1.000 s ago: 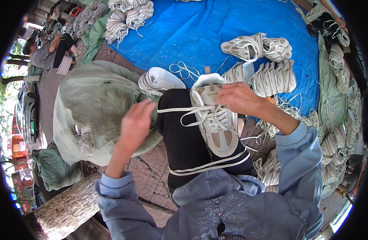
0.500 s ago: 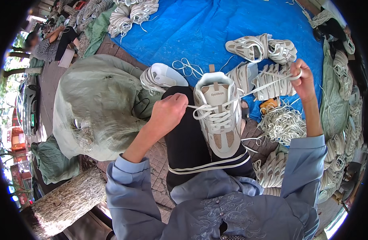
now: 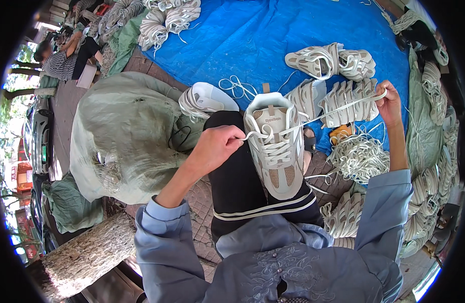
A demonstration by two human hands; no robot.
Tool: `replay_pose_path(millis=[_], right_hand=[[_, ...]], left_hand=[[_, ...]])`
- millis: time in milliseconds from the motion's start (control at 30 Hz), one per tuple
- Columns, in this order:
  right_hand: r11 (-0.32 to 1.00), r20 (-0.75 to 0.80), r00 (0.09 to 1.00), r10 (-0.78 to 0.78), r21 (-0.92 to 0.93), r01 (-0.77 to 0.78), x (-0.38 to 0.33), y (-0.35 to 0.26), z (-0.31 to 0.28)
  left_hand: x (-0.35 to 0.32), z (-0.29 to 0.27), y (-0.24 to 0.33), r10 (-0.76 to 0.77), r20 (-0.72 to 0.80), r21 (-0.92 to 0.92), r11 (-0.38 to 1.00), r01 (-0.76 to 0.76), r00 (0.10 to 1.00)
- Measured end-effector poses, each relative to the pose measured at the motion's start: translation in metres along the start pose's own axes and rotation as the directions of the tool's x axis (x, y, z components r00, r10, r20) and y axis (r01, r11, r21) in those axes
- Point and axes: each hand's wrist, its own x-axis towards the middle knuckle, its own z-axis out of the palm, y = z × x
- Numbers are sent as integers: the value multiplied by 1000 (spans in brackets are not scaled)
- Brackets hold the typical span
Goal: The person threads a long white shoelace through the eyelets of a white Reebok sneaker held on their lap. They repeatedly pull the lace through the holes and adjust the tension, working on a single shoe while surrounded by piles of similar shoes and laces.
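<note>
Pulling the white flat lace [image 3: 338, 108] taut through the beige mesh trainer [image 3: 277, 146] resting on your black-trousered knee [image 3: 237, 192].

Your right hand [image 3: 389, 101] is now holding its pinched lace end out over the blue tarpaulin [image 3: 252, 45], having swung away from the shoe a second ago, while your left hand [image 3: 217, 146] is closing around the other end beside the eyelets, so the lacing is tightening.

Matt mesh sneaker [image 3: 277, 151]; glossy tarp [image 3: 252, 45]
</note>
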Motion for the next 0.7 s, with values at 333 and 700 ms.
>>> replay_pose_path(millis=[333,700], right_hand=[[988,-192,981,8,-151,-38,-22,-13,-34],[918,-206,974,97,-360,-168,-29,-9,-9]], left_hand=[[2,7,-16,257,-232,318,932,-177,938],[22,73,26,378,-346,635,768,-82,859]])
